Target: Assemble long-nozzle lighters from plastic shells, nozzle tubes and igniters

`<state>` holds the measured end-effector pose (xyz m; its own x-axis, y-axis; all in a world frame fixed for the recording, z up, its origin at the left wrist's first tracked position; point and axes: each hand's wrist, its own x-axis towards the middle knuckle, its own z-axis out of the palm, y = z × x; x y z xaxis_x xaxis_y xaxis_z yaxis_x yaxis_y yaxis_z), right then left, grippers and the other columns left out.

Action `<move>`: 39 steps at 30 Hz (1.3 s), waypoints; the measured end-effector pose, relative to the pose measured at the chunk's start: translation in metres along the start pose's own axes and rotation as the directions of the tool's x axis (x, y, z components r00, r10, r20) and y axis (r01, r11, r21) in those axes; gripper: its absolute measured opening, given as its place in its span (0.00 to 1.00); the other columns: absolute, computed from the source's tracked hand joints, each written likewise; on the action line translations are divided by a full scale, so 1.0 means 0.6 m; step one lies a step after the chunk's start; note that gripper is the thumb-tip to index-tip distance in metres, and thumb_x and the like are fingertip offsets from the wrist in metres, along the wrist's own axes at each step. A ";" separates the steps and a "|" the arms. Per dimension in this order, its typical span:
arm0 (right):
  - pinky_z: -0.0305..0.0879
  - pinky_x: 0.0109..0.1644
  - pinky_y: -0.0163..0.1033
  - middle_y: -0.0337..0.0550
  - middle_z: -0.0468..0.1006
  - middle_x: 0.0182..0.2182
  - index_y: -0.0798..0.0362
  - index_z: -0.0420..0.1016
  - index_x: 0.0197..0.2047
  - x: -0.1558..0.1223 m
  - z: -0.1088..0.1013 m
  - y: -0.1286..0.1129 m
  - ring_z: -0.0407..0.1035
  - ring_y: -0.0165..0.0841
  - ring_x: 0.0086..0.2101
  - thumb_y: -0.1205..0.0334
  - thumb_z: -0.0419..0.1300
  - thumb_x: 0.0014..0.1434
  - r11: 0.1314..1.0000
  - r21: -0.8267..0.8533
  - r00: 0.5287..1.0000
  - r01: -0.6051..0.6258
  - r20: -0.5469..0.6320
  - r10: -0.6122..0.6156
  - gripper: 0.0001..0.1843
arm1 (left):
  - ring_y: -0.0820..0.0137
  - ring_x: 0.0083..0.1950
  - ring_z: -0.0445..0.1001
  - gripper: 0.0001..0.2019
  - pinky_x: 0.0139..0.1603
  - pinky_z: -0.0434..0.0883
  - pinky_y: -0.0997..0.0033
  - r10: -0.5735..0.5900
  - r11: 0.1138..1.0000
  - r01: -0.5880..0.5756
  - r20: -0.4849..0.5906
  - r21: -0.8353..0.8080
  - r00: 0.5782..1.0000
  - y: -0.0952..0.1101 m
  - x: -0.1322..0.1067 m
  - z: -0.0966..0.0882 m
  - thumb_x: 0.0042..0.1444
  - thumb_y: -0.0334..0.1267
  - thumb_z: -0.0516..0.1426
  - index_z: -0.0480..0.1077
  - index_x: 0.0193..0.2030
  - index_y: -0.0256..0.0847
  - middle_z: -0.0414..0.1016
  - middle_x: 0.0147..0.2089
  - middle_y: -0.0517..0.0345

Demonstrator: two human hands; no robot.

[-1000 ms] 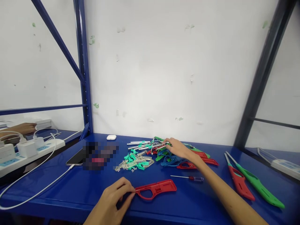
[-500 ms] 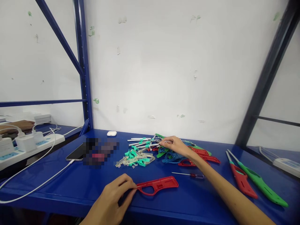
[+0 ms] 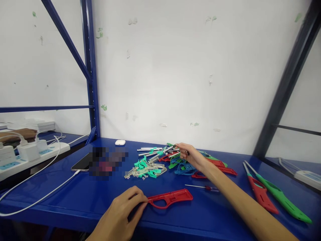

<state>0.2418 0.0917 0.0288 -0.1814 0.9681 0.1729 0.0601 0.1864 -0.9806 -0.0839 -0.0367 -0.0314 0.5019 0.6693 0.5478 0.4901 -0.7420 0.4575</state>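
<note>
My left hand [image 3: 125,209] is closed, pinching the narrow end of a red plastic lighter casing half [image 3: 175,197] that lies near the table's front. Over the pile at the back, my right hand [image 3: 189,154] is closed on a thin metal lighter tube [image 3: 169,148] slanting down to the left. Below it lie blue casing halves [image 3: 184,168] and several red ones [image 3: 220,165]. Left of that hand are more metal tubes [image 3: 147,154] with teal bits. Clear lighter tanks with teal triggers [image 3: 146,170] are heaped in front of them.
A screwdriver [image 3: 207,188] lies between my arms. Two whole lighters, red [image 3: 262,194] and green [image 3: 286,201], rest at the right. On the left are a phone [image 3: 81,163] on a white cable, a white earbud case [image 3: 120,142] and a power strip [image 3: 57,151]. Another person's hand [image 3: 27,134] shows far left.
My right hand has lifted slightly, and a metal tube now shows raised from the pile in its fingers. My left hand keeps its pinch on the red casing half.
</note>
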 end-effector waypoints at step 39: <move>0.76 0.52 0.51 0.47 0.81 0.49 0.54 0.76 0.55 -0.006 0.047 -0.002 0.78 0.38 0.45 0.51 0.61 0.72 0.908 0.416 0.999 0.045 -0.045 -0.029 0.17 | 0.54 0.56 0.74 0.16 0.43 0.80 0.60 0.261 0.820 -0.250 0.051 0.515 0.964 0.013 0.251 0.017 0.65 0.34 0.59 0.68 0.59 0.43 0.67 0.61 0.43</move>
<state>0.2146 0.0834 0.0268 -0.1390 0.9689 0.2048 -0.3620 0.1428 -0.9212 0.0029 0.0590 0.0474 0.6483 0.4534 0.6116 0.6435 -0.7557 -0.1219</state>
